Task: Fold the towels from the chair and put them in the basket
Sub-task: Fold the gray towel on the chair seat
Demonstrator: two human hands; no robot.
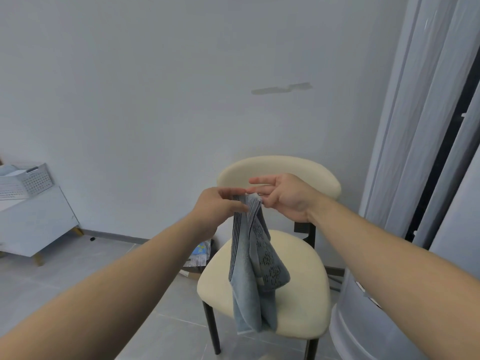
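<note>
Item: blue-grey towel (255, 261), hanging doubled above the chair (301, 271) seat, its lower end brushing the front edge. Left hand (220, 206) is pinching the top edge with curled fingers. Right hand (283, 196) is meeting the same edge, upper fingers straight (grip there: cannot tell).

Handling, as judged: corners want matching before the hems are evened.

Room: basket (28, 181) is sitting well left on a cabinet (39, 219); a grey drum (363, 320) is crowding the chair's right.

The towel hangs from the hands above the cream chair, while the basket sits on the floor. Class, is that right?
Not quite. The head view shows the basket sitting on the white cabinet at the left, not the floor. The rest stands.
</note>
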